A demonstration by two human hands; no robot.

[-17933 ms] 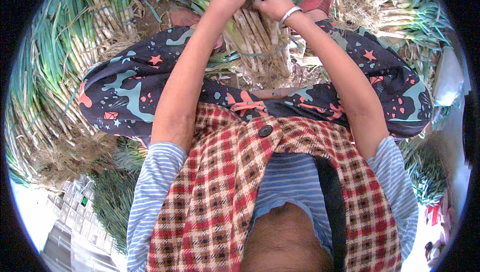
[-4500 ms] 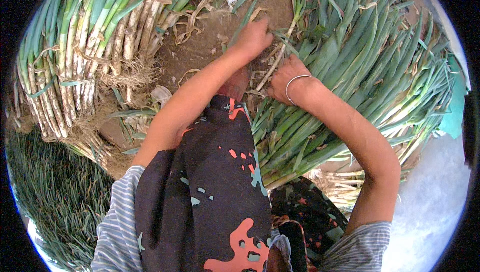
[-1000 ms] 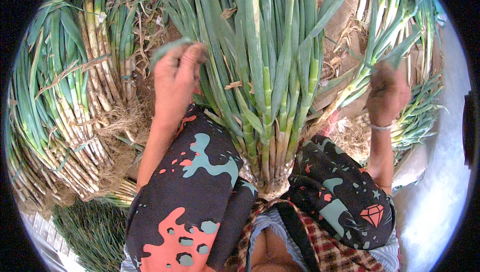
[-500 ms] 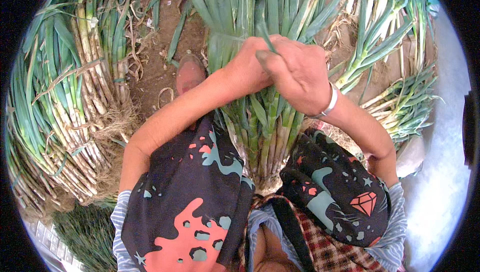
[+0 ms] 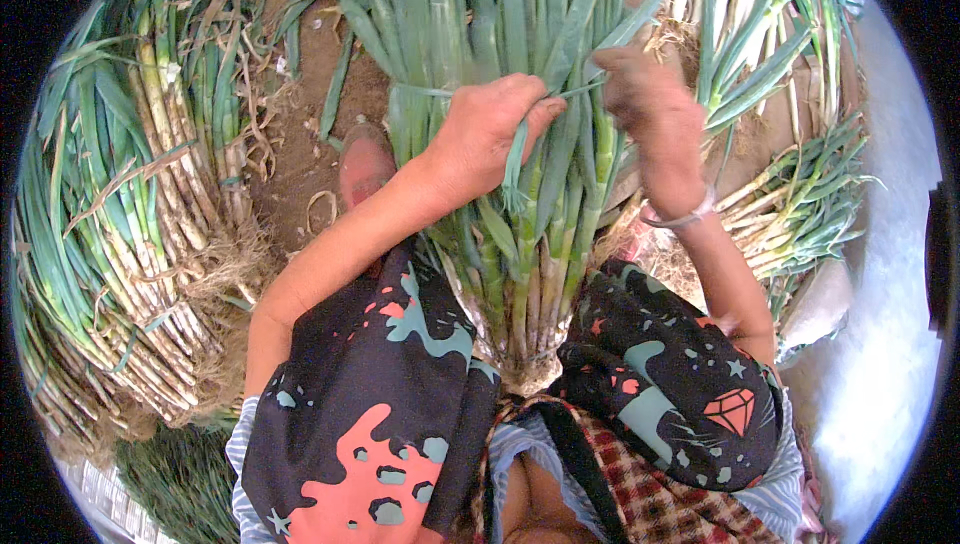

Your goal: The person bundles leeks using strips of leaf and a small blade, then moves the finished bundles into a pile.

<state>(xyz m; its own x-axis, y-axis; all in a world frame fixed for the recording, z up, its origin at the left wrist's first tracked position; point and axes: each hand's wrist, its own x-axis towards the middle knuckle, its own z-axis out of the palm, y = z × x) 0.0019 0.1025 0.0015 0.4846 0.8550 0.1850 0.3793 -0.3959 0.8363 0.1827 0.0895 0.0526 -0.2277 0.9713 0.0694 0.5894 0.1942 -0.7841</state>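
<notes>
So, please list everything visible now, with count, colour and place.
Onion bundle: 1, green and white, between knees
Strip: 1, green, across bundle
Other onions: many, green and white, left and right
Dark pile: 1, green, lower left
Soil: 1 patch, brown, upper left
Shoe: 1 clear, reddish, left of bundle
Trousers: 1 pair, dark patterned, legs
Checked garment: 1, reddish, lower middle
Sleeves: 2, blue striped, lower sides
Bracelet: 1, silvery, right wrist
Left grip: 1, bare, holding strip
Right grip: 1, blurred, at strip's end
</notes>
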